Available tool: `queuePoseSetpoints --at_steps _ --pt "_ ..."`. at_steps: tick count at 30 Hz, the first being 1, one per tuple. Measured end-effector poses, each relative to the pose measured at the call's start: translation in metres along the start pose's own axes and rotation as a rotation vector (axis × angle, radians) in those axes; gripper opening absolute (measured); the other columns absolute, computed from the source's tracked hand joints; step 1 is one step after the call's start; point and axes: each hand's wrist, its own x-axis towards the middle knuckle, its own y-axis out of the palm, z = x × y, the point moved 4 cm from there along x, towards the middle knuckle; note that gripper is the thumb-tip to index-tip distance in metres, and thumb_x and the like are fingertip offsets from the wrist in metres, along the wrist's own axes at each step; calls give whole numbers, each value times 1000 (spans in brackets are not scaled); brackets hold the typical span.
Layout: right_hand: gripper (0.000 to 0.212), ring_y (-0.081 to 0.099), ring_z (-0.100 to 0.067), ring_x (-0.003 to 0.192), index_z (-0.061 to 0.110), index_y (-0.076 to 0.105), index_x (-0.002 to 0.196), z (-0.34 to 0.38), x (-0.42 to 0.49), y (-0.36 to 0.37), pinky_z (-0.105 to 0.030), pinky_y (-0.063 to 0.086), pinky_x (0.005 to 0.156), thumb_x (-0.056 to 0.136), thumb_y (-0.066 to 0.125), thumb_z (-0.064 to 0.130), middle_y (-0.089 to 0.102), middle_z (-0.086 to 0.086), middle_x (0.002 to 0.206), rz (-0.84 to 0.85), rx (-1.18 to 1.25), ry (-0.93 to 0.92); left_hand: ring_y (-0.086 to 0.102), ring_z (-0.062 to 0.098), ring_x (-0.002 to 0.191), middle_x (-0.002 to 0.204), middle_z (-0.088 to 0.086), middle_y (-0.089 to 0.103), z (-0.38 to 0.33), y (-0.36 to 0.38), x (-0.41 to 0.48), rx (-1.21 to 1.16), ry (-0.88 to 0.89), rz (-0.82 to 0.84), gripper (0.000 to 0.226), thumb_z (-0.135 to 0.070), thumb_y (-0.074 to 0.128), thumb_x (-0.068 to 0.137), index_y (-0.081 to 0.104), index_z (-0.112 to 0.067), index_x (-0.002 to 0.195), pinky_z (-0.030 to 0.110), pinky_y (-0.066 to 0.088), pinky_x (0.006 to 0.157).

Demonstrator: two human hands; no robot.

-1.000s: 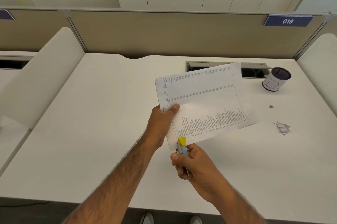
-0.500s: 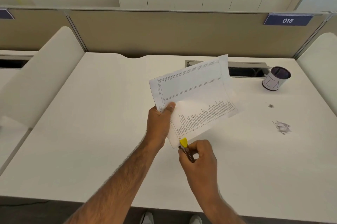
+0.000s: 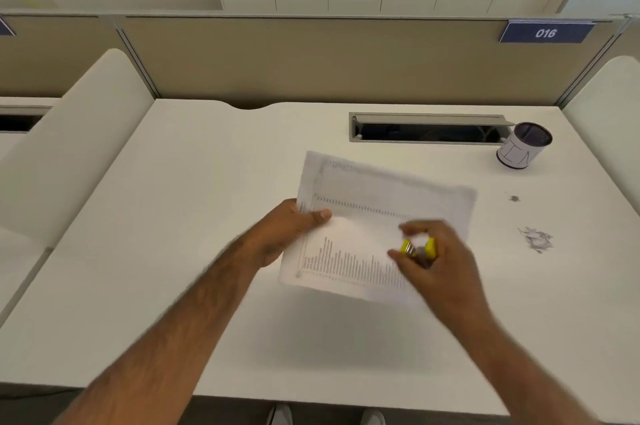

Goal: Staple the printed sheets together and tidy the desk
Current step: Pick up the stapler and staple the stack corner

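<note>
Head view: printed sheets (image 3: 374, 217) held above the white surface (image 3: 173, 269), left hand (image 3: 287, 234) pinching their left edge. Right hand (image 3: 436, 258) over the sheets, fingers (image 3: 410, 227) clasping a yellow stapler (image 3: 417, 248). Cup (image 3: 523, 146) far right.

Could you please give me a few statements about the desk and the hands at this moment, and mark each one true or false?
1. The left hand grips the printed sheets at their left edge. True.
2. The right hand is empty. False: it holds a small yellow stapler.
3. The cup stands at the desk's front left corner. False: it stands far right, beside the cable slot.
4. Crumpled scraps lie on the desk right of the sheets. True.
5. The sign reads 016. True.
</note>
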Motion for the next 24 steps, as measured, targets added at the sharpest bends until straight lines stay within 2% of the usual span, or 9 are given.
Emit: queuePoseSetpoints --at_steps 2,3,7,10,12,14,16,21,24 --pt "51 57 -9 106 28 61 121 -12 38 -11 -26 46 86 76 83 20 57 9 128 39 -259 -73 73 37 105 120 19 74 4 -5 7 103 -94 140 38 -26 73 94 70 -11 128 47 60 89" --pt "55 56 -9 107 31 58 127 -20 54 -12 -26 45 86 77 81 23 55 9 132 111 -316 -13 73 36 103 120 19 74 5 -7 12 159 -129 191 37 -26 73 94 70 -11 128 45 61 86" --pt "32 63 -17 77 34 64 107 -51 80 -4 -31 54 64 80 78 24 69 6 94 349 -266 209 73 33 103 121 17 75 7 -11 39 366 -214 323 37 -24 72 94 68 -10 128 42 62 86" --pt "14 52 -18 55 18 65 84 -70 75 7 -27 42 43 80 79 15 61 0 70 412 -94 299 73 34 105 119 14 76 3 -13 59 522 -282 380 36 -24 75 93 69 -9 125 45 60 93" --pt "16 46 -20 47 9 62 80 -84 65 13 -26 38 40 80 78 10 56 -4 63 415 50 357 75 30 102 111 8 79 -2 -11 72 667 -287 391 33 -27 77 91 73 -11 119 37 61 89" --pt "17 44 -20 44 7 60 78 -97 54 19 -25 35 39 81 77 7 53 -6 58 368 156 417 75 20 91 101 -2 79 -8 -6 90 853 -207 334 31 -30 80 89 75 -13 115 20 59 72" --pt "15 42 -19 39 6 60 79 -109 41 29 -21 31 37 82 75 5 50 -6 52 294 228 486 70 16 90 108 -1 75 -8 -2 110 1022 -99 230 39 -34 82 87 73 -13 118 17 54 67" --pt "10 39 -15 34 -2 60 82 -139 15 54 -22 32 36 84 70 -3 47 -8 50 92 366 635 47 24 139 153 3 51 16 10 112 1168 243 -197 58 -34 69 97 48 -21 150 36 34 115" --pt "10 42 -18 41 1 60 83 -154 2 63 -26 36 41 85 69 -1 51 -12 59 20 395 713 38 27 149 161 9 42 65 27 74 1137 382 -352 52 -26 56 104 44 -11 153 40 25 124"
